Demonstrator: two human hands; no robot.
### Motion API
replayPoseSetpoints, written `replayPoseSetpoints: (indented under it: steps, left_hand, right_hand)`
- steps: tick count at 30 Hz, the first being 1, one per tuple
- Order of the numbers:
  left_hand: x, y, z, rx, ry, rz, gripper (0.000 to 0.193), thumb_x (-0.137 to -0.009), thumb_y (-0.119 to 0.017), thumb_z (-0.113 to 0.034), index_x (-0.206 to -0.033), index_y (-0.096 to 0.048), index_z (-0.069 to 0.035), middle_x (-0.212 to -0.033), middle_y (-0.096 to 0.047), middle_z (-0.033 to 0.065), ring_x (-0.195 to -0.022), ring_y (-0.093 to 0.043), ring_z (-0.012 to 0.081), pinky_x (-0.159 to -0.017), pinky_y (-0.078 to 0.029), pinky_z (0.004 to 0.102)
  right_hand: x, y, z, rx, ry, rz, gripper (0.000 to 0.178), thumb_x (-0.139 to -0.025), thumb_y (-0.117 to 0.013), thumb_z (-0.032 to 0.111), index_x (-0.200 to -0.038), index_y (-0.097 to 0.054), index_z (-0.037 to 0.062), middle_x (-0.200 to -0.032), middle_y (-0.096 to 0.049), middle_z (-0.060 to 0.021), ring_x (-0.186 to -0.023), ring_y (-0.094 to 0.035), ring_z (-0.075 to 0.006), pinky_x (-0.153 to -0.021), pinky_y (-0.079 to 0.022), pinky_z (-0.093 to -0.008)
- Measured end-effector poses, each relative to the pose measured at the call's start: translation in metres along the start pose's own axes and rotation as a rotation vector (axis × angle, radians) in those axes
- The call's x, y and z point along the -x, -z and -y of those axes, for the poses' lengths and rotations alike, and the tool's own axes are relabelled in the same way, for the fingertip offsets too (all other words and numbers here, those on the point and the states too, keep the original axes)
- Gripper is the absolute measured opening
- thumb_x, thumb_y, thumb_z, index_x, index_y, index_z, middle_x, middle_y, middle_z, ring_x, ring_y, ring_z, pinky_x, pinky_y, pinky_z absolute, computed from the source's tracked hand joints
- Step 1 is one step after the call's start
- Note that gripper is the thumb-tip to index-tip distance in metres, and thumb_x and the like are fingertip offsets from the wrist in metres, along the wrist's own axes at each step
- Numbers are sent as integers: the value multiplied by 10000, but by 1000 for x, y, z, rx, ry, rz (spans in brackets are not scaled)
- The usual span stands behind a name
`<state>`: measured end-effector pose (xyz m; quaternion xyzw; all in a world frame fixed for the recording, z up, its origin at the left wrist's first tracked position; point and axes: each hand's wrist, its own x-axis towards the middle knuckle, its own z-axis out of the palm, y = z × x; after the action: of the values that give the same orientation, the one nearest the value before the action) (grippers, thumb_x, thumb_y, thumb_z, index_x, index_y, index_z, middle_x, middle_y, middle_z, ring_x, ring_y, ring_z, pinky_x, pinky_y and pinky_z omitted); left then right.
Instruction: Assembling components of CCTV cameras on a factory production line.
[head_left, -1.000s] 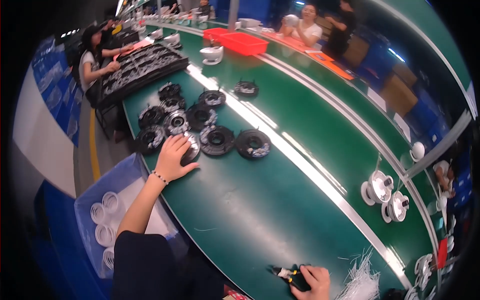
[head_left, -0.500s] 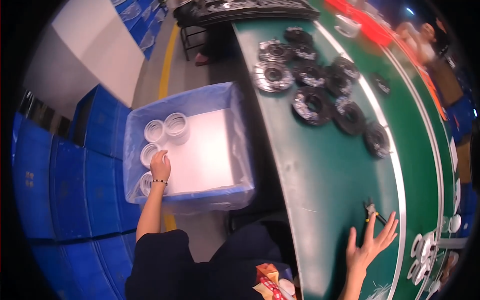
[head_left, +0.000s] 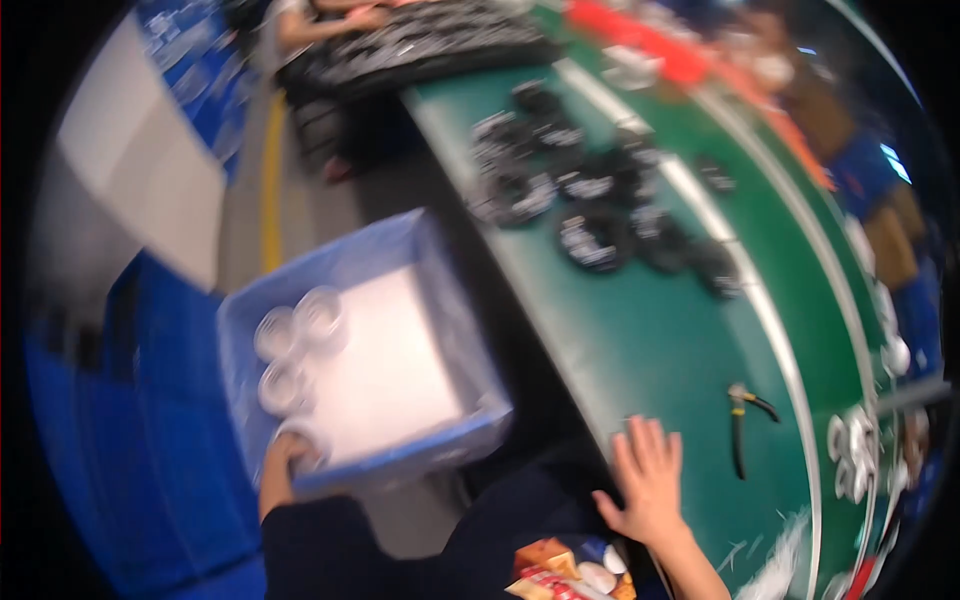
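Note:
My left hand reaches into a blue bin lined with clear plastic film. It touches the nearest stack of clear ring-shaped parts; blur and the stack hide whether its fingers grip. More stacks of clear rings stand along the bin's left side, on a white bottom sheet. My right hand is open with fingers spread, over the near left edge of the green work table, holding nothing. To its right lies a pair of pliers with black and yellow handles.
Several black round parts lie farther up the table. Clear plastic scraps lie at the near right, white round parts beyond the pale rail. Blue crates stand at left. Another person's hands are at a black tray at the far end.
My left hand has moved nearer to me, to the closest ring stack. My right hand has moved left, away from the pliers. The whole view has shifted and blurred.

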<state>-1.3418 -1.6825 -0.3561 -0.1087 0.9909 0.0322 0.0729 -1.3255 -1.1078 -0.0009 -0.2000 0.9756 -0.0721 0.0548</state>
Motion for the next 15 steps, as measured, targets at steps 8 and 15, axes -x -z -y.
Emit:
replayPoseSetpoints:
  steps: [8, 15]
  left_hand:
    - [-233, 100, -254, 412, -680, -146, 549, -617, -657, -551, -845, -608, -54, -793, -612, 121, -714, -588, 232, -645, -471, 362]
    - [-235, 171, -284, 550, -941, 11, 485, -652, -635, -517, -831, -587, -68, -765, -590, 101, -687, -563, 215, -628, -453, 354]
  right_hand:
    - [-35, -19, -8, -32, -45, -238, 847, -752, -541, 543, -1304, -289, -48, -1394, -253, -193, -1297, -229, -341, -1013, -164, -562]
    - [-17, -27, -27, 141, -299, -327, 765, -801, -464, 550, -1238, -382, -73, -1326, -335, -231, -1213, -332, -373, -984, -262, -519]
